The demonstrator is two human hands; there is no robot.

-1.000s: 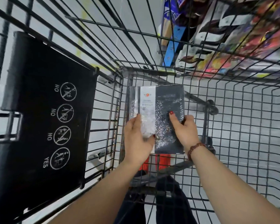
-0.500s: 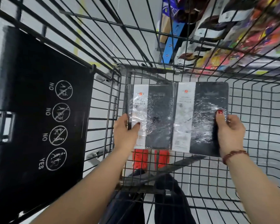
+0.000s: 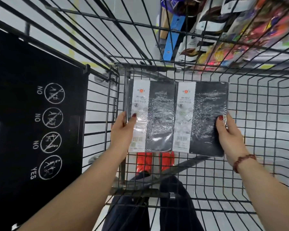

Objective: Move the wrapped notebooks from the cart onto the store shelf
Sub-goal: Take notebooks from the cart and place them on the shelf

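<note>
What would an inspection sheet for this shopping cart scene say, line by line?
Surface: wire cart basket, open grid, with the shop floor showing through it.
Job's things: two plastic-wrapped notebooks inside the cart, left notebook and right notebook, side by side with their covers facing up.
Clutter: nothing seen.
Grippers: left hand grips the left notebook's outer edge, thumb on the cover; right hand grips the right notebook the same way.
Cables: nothing seen.
Surroundings: black seat flap with NO/YES pictograms on the left; store shelf of colourful packets beyond the cart; orange shoes below the grid.
</note>
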